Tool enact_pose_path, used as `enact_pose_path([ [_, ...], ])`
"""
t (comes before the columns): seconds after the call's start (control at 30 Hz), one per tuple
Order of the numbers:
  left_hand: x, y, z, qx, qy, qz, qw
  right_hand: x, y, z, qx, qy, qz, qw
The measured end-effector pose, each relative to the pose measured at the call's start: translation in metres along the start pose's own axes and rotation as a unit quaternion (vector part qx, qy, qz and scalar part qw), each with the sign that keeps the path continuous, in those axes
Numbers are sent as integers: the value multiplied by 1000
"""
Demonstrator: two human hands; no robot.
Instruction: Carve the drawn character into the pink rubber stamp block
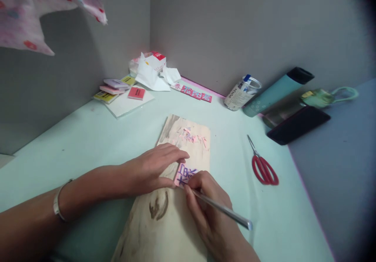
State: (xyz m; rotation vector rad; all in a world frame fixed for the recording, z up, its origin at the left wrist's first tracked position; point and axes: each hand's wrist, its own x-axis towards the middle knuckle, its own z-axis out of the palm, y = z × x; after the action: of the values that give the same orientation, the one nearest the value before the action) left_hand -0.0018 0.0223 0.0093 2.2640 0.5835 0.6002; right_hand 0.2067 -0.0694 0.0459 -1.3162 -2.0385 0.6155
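A small pink carving block (179,179) with purple characters drawn on it lies on a long wooden board (179,211). My left hand (154,168) steadies its left side, thumb at the near edge and fingertips at the far edge. In my right hand (210,203) is a slim silver carving knife (225,208), gripped like a pen. Its tip meets the block's near right part and is hidden by my fingers. Pink shavings (190,135) are scattered on the board's far end.
Red-handled scissors (264,170) lie to the right. Behind them are a can (242,93), a teal tumbler (276,93), a green-lidded bottle (311,99) and a dark phone (299,125). Several carved pink tiles (195,93), tissues (148,74) and small packaged blocks (136,93) sit at the back.
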Motion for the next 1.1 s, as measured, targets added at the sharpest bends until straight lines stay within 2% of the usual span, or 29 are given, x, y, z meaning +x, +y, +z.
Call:
enact_pose_path([
  [0.2, 2, 3, -1, 2, 3, -11, 1000, -2, 2, 4, -26, 11, -18, 999],
  [0.43, 1, 2, -1, 16, 15, -22, 1000, -11, 12, 22, -28, 76, -57, 995],
  [0.63, 0, 0, -3, 26, 18, -17, 999, -17, 13, 21, 0, 42, -39, 998],
  [0.77, -1, -1, -3, 28, 22, -10, 999, -13, 10, 16, 29, 21, -58, 998],
  [0.93, -1, -7, -1, 26, 13, 19, 999, -9, 5, 10, 53, 8, -41, 998],
  [1.0, -1, -10, -2, 27, 4, 32, 999, -7, 3, 6, 61, -11, -27, 998],
  [1.1, -1, -10, -7, 20, -29, 18, 999, -4, 2, 2, 65, -33, -9, 997],
])
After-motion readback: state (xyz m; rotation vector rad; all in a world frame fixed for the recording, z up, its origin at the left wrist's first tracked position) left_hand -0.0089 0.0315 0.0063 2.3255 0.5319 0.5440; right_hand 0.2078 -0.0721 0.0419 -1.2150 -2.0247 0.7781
